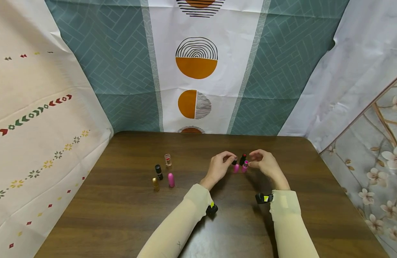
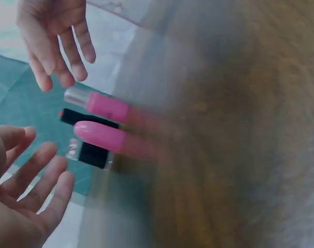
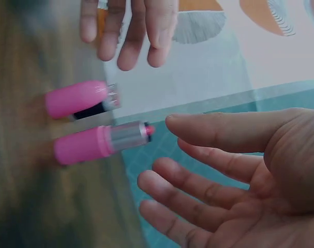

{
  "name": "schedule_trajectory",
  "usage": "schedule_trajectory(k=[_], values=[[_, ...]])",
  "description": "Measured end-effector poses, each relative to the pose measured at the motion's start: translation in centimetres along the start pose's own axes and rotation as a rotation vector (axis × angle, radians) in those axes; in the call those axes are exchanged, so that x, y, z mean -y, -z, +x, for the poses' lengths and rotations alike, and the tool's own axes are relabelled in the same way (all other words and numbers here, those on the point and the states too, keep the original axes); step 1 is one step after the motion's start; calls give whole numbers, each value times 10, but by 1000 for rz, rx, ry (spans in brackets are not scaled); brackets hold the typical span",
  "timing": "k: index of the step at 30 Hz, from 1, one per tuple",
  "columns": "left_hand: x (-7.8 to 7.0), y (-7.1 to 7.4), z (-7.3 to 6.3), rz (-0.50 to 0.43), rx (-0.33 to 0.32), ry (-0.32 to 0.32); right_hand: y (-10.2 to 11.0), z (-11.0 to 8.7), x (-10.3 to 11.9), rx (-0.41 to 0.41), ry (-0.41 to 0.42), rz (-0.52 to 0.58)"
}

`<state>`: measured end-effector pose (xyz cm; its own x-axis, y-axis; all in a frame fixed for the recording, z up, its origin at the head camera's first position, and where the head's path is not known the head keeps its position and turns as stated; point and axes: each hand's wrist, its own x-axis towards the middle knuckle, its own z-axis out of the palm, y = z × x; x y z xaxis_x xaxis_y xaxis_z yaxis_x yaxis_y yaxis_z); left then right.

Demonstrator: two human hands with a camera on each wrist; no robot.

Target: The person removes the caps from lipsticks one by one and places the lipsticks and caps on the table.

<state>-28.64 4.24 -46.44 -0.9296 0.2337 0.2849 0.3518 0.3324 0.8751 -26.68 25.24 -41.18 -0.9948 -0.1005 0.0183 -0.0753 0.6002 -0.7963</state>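
Several lipsticks stand upright close together between the two hands. One is a pink lipstick tube (image 3: 84, 144) with a silver collar, its top uncovered. Beside it are a black lipstick (image 1: 243, 159) with a reddish tip, a pink round-topped piece (image 2: 101, 135), and a black lipstick (image 2: 92, 154) with a clear top. My left hand (image 1: 219, 166) hovers on the left side of the group, fingers relaxed and apart from the pieces in the left wrist view. Over on the right side, my right hand (image 1: 266, 165) is spread loosely, its thumb near the silver-collared lipstick without holding it.
Farther left on the brown wooden table (image 1: 121, 215) stands another group: a clear cap-like piece (image 1: 167, 159), a black piece (image 1: 158, 172), a gold piece (image 1: 155, 184) and a pink round-topped piece (image 1: 171, 180). Patterned cloths (image 1: 127, 71) hang behind the table.
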Motion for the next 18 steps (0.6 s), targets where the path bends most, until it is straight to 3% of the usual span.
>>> schedule_trajectory(k=[5,9,13,18], values=[[-6,15,2,-63,69,33,1,-3,11,-70,48,-14],[-12,28,2,-115,105,69,-4,-4,19,-120,76,40],[-18,42,1,-120,127,66,-13,-1,26,-113,138,196],[-27,61,-4,-101,136,38,-25,-1,31,-49,199,394]])
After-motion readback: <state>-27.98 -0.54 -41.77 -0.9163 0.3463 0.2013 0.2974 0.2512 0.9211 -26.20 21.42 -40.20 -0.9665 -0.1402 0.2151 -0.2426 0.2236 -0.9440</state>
